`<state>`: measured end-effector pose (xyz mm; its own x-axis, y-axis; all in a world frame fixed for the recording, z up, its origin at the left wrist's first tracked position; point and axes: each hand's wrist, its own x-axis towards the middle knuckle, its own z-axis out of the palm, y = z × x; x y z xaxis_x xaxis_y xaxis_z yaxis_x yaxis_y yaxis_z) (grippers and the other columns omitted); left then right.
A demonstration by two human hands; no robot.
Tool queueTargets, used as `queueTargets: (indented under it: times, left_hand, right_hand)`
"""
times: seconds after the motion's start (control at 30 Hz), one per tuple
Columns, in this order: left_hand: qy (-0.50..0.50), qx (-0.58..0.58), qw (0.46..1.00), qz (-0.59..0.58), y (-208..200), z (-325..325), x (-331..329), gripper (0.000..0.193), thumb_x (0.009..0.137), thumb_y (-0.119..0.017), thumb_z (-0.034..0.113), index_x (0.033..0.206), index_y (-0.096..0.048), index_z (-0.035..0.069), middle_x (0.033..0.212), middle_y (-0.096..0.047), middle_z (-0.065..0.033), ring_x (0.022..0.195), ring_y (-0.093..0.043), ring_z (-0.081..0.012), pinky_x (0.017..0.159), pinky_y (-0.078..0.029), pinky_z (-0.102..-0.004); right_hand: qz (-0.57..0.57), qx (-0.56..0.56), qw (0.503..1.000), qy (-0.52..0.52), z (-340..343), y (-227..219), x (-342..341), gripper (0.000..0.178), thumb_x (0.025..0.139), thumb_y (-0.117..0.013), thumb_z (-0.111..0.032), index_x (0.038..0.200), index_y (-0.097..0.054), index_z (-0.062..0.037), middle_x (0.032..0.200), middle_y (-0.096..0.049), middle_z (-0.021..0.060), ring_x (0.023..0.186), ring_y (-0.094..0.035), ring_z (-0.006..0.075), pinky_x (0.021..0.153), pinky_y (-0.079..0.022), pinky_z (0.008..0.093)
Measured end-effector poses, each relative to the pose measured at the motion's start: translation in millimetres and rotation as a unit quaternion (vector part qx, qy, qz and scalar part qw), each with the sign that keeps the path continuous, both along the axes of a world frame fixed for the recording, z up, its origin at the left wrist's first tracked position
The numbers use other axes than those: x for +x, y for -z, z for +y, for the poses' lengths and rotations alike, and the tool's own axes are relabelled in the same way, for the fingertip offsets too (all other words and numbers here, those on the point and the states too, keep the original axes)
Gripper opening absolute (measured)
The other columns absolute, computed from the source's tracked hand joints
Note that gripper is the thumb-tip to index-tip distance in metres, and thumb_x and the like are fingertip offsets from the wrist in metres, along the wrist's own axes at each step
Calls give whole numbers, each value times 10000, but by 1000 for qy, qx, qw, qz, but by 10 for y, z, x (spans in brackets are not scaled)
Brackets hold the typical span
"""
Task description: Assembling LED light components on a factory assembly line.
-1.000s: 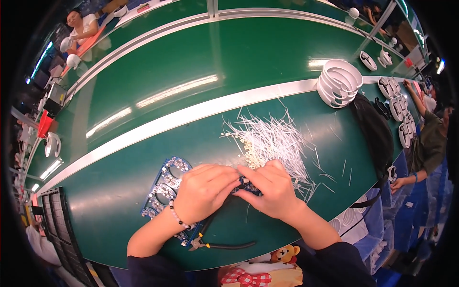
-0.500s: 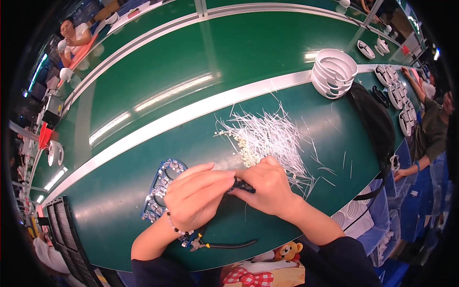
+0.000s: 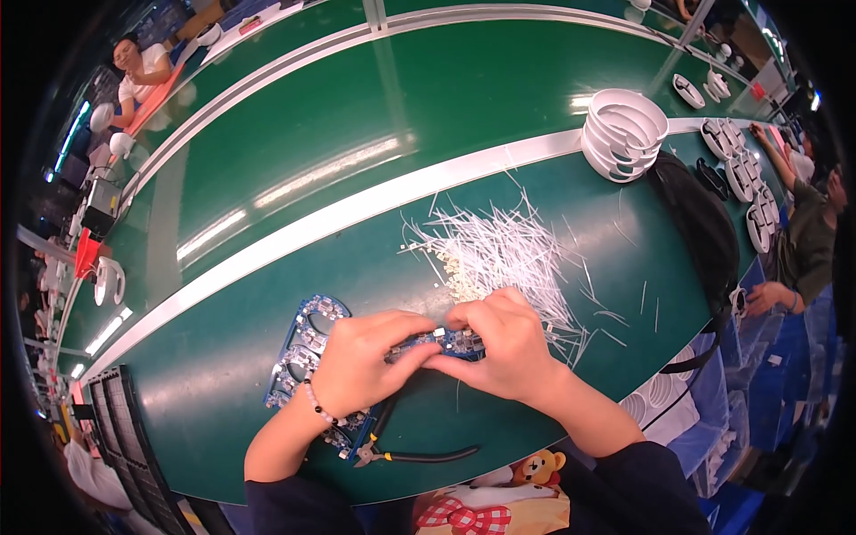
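Observation:
Between my hands is a blue circuit board (image 3: 439,336) with small white parts on it. My left hand (image 3: 366,357) grips its left end, thumb below and fingers above. The right end sits in my right hand (image 3: 504,348), pinched by thumb and fingers. Much of the board is hidden by both hands. Under and beside my left forearm lie more blue circuit boards (image 3: 303,343) with rounded cutouts. A pair of cutting pliers (image 3: 419,457) with black handles rests on the table near my body. Beyond my right hand spreads a heap of thin white wires (image 3: 513,259) with small cream connectors (image 3: 462,276).
Stacked white rings (image 3: 615,143) stand at the back right. A black bag (image 3: 695,232) lies at the right edge, near white oval housings (image 3: 742,174). A black slotted rack (image 3: 125,428) is at the left. A person (image 3: 794,232) sits at the right; another sits far left.
My left hand has lowered and closed on the board's left end, and more of the board now shows between my hands. At the right, the other person's hand has moved.

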<state>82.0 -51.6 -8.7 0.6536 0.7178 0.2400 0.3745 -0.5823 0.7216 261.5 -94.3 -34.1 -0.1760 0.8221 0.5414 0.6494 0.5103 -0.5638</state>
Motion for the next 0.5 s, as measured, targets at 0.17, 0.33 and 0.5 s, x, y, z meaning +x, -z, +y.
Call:
queueTargets:
  times: [0.17, 0.33, 0.5]
  left_hand:
    - [-14, 22, 999, -34, -75, 74, -51, 106, 702, -688, 50, 791, -639, 22, 719, -627, -92, 552, -588, -209, 490, -464, -268]
    - [19, 174, 984, -14, -133, 99, 19, 145, 661, -696, 64, 793, -643, 39, 807, -636, -63, 644, -602, -223, 592, -476, -297]
    - [11, 209, 978, -17, 36, 46, 31, 175, 651, -693, 53, 812, -632, 21, 855, -638, -78, 696, -620, -212, 617, -484, -297]
  right_hand:
    - [5, 28, 999, -21, 33, -37, 21, 412, 535, -812, -217, 863, -609, -71, 649, -566, 24, 600, -520, 191, 573, -407, 291]
    - [32, 44, 998, -31, 29, -28, 7, 359, 537, -801, -135, 838, -630, -41, 650, -565, 40, 581, -517, 194, 507, -420, 278]
    - [31, 41, 998, -33, 46, 26, 3, 359, 535, -793, -114, 844, -630, -31, 658, -573, 53, 579, -525, 197, 511, -429, 278]
